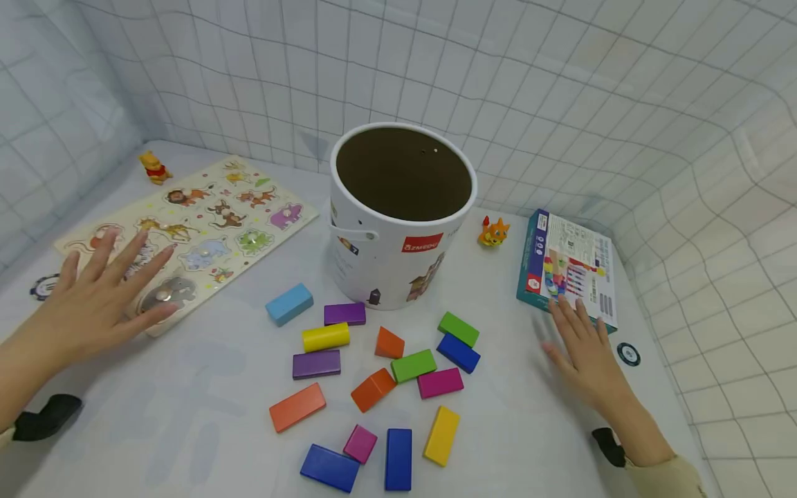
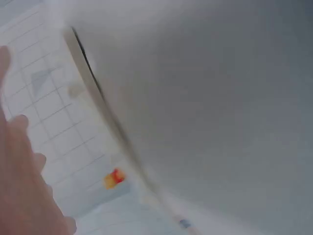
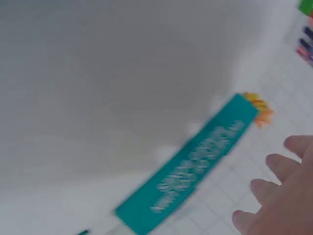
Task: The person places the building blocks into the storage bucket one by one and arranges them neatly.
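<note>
My left hand (image 1: 102,301) has its fingers spread over the near left corner of a wooden animal puzzle board (image 1: 205,232); whether it touches the board I cannot tell. Over on the right, my right hand (image 1: 585,360) is stretched out by the near edge of a teal and white box (image 1: 569,270). Neither hand holds anything. Between them lie several coloured wooden blocks, among them a light blue one (image 1: 289,304), a yellow cylinder (image 1: 326,337) and an orange one (image 1: 297,407). Behind the blocks stands a white bucket (image 1: 398,270) with a dark inside.
A yellow and red bear figure (image 1: 154,168) stands behind the puzzle board. An orange toy figure (image 1: 494,232) is between bucket and box. Round chips lie at the far left (image 1: 45,287) and right (image 1: 629,354). Grid-patterned cloth (image 1: 398,62) walls the back and sides.
</note>
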A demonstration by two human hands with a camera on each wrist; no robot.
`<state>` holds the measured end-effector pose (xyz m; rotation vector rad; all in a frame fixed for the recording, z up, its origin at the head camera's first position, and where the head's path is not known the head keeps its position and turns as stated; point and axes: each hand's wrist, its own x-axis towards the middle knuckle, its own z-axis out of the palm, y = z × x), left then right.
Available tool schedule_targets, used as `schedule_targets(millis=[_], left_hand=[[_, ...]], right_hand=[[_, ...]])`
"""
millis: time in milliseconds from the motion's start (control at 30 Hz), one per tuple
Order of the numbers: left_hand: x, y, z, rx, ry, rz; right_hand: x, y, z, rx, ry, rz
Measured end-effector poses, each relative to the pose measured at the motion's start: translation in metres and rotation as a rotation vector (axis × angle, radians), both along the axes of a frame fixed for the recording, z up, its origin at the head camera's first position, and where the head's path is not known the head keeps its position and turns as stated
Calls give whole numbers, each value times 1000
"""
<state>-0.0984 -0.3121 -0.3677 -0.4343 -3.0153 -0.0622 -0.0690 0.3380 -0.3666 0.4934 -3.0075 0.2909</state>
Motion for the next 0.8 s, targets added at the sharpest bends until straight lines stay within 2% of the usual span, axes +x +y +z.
schedule_targets(millis=[100, 167, 233, 300, 367, 433, 500, 600, 700, 800], left_hand=[[-5, 14, 20, 76, 51, -74], [-12, 31, 42, 209, 73, -138], [-23, 52, 66, 383, 79, -200], [-37, 76, 87, 573, 38, -239], [-52, 99, 104, 749, -59, -245], [-69, 122, 117, 898, -150, -257], [-84, 142, 125, 1018, -257, -265], [-103, 167, 131, 1121, -380, -312], [-113, 183, 131, 1128, -468, -325], [-117, 192, 128, 1125, -504, -320]], right_hand=[[0, -12, 17, -114, 69, 2], [-2, -25, 27, -232, 100, -5], [-8, -40, 32, -353, 80, -14], [-15, -54, 29, -460, 11, -25], [-24, -65, 21, -543, -102, -39], [-30, -73, 11, -594, -224, -64], [-33, -80, 2, -630, -327, -92], [-35, -88, -8, -652, -431, -101], [-35, -93, -13, -651, -463, -80], [-34, -94, -13, -622, -447, -64]])
